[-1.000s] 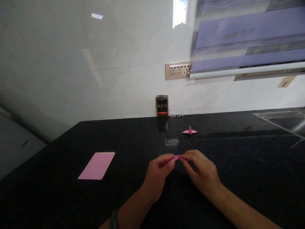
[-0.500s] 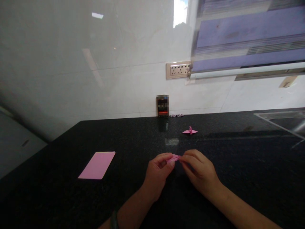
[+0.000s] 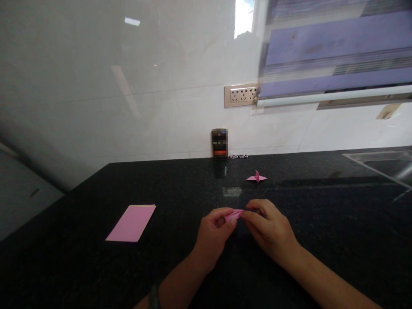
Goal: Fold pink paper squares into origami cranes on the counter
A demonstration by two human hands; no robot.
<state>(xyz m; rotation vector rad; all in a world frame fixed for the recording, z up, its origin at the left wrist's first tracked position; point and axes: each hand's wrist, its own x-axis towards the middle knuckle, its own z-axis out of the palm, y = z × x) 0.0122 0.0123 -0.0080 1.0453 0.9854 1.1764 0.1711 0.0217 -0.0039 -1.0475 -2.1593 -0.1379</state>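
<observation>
A small folded pink paper piece (image 3: 234,214) is held just above the black countertop (image 3: 322,206). My left hand (image 3: 214,234) pinches its left end with thumb and fingers closed. From the right, my right hand (image 3: 268,229) pinches its other end, fingers curled. Farther back on the counter a finished pink paper crane (image 3: 256,177) rests by itself. A stack of pink paper sheets (image 3: 131,222) lies flat to the left of my hands.
A small dark box (image 3: 219,143) stands against the white tiled wall, with tiny beads (image 3: 238,156) beside it. A socket strip (image 3: 241,95) is on the wall. A sink edge (image 3: 380,165) shows at the far right.
The pink piece has been worked slightly between my fingers and shows a bit more; my right hand shifted a little up and left. Everything else stays put.
</observation>
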